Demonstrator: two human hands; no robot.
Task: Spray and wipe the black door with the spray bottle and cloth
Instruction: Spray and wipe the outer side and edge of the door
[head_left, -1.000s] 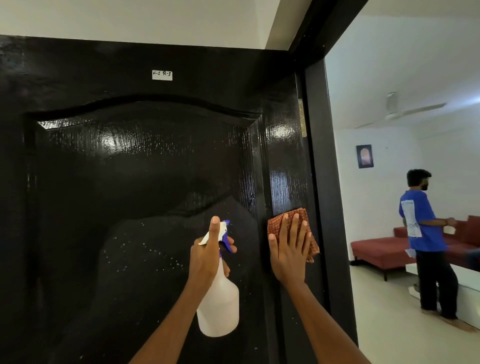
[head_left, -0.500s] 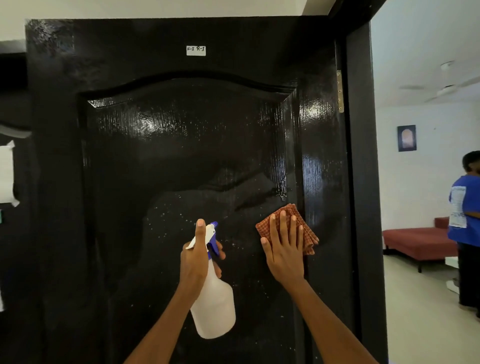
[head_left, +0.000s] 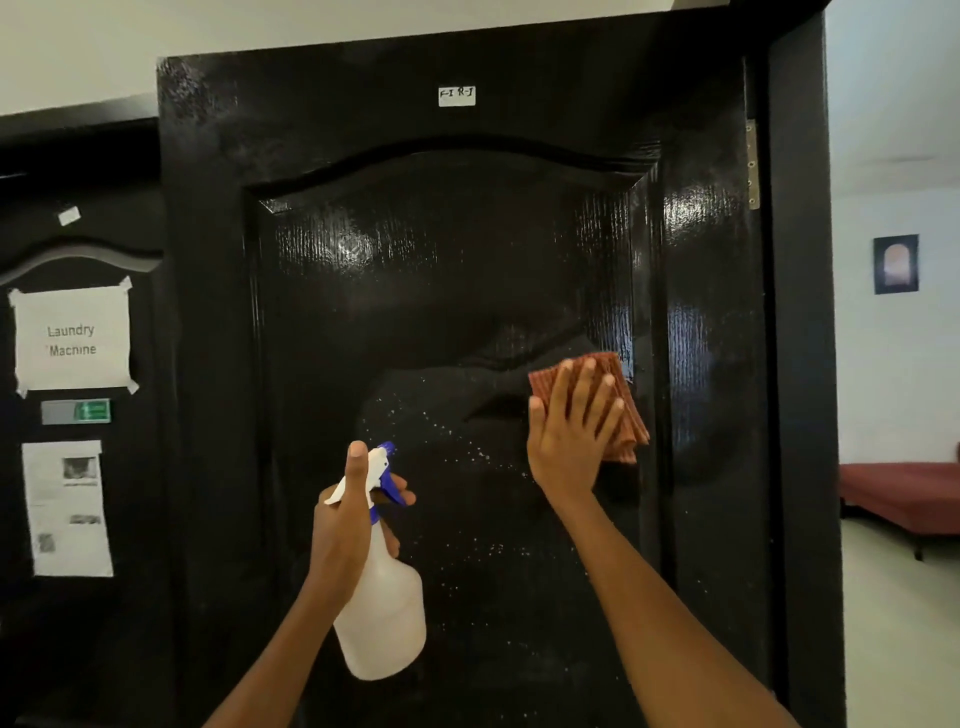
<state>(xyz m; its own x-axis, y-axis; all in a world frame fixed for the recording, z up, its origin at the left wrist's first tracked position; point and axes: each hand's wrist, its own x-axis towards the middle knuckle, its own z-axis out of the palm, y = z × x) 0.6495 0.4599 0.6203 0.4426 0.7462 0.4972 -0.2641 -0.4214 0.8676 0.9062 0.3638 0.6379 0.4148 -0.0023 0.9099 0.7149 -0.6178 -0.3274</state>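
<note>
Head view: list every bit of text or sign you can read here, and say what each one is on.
"F-I R-J", as best it reads: small white label near the top of the black door.
"Laundry Machine": taped paper sign on the other door, to the left.
Green sign below it: symbol only, too blurred to read.
Printed sheet lower down: text too small to read.
Spray bottle: no label visible.

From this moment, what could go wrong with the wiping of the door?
1. Droplets sit left of the cloth; unwiped, they may dry as spots.
2. The right hand presses the cloth flat, ungripped, so it may slip.
3. The spray bottle in the left hand could mist the nearby paper notice.
</note>
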